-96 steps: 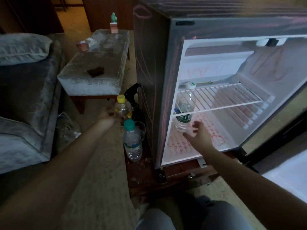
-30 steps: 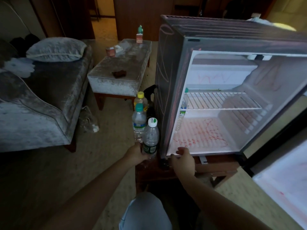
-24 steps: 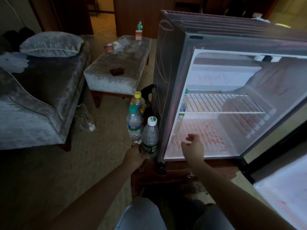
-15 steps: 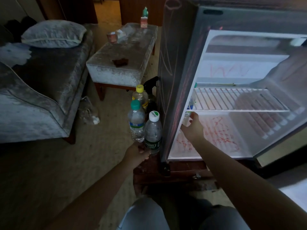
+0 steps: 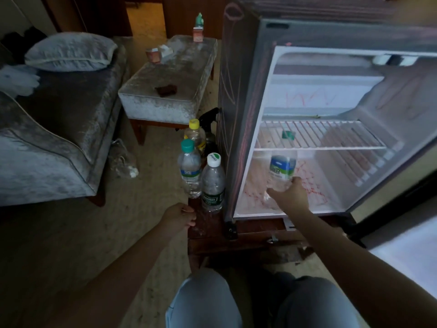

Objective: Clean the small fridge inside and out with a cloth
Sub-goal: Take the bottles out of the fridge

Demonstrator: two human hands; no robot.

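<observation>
Three things crowded the bench's (image 5: 248,233) left end, just beside the fridge's (image 5: 241,114) dark side wall: a white-cap bottle (image 5: 212,185) in front, a teal-cap bottle (image 5: 189,171) behind it, and a yellow-cap bottle (image 5: 195,136) at the back, near a black spray bottle (image 5: 209,119). Carpet (image 5: 118,233) lay open btwn the sofa (image 5: 47,150) and bench. The fridge sat on the bench w/ its door (image 5: 413,245) swung wide to the right, so the front was fully open. Inside was white, w/ a wire shelf (image 5: 331,136) across the middle and red scribbles (image 5: 309,181) on the floor and back wall; faint marks showed on the outer side too. The right hand (image 5: 290,197) was in the lower compartment, fingers wrapped round the base of a blue-label bottle (image 5: 281,166), which was blurred, its top up by the shelf. The left hand (image 5: 178,217) was at the bench's front-left corner, fingers curled; can't tell if they gripped the edge.
</observation>
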